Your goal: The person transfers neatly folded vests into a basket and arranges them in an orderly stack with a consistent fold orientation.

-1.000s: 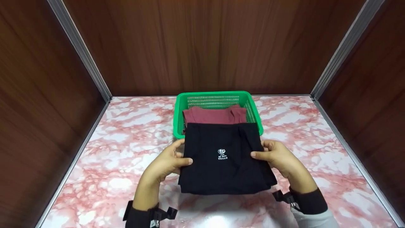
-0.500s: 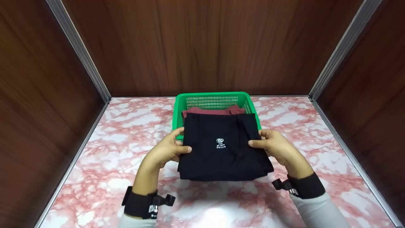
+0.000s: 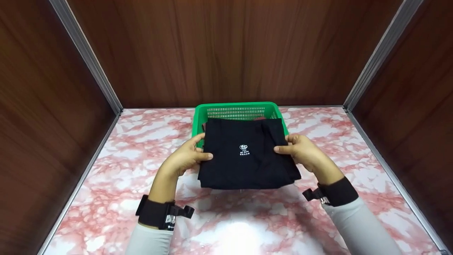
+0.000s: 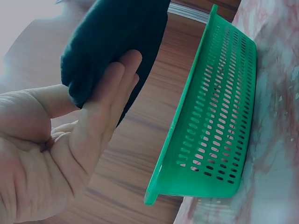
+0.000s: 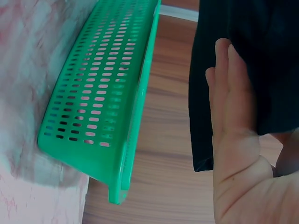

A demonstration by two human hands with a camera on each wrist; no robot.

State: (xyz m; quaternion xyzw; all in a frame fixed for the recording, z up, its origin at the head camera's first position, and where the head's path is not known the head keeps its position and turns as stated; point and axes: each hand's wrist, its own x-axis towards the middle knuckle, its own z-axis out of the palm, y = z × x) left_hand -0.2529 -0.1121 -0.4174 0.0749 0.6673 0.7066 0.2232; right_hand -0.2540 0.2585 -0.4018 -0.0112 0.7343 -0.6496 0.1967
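Observation:
A folded black garment [image 3: 244, 166] with a small white print hangs between my two hands, its far part over the green basket [image 3: 235, 105]. My left hand [image 3: 185, 156] pinches its left edge, thumb on top and fingers beneath. On the opposite edge my right hand [image 3: 306, 152] pinches it the same way. Both wrist views show the garment held above the basket's rim, apart from it. Only a sliver of the dark red cloth [image 3: 260, 118] inside the basket shows; the black garment hides most of it.
The basket stands on a red and white marbled table [image 3: 141, 170] near the brown wood-grain back wall [image 3: 226, 53]. Similar panels with grey metal edge strips rise at left and right. Black straps with small devices circle both wrists.
Both hands have carried the black garment forward, away from the body, over the basket. It now covers nearly all of the dark red cloth.

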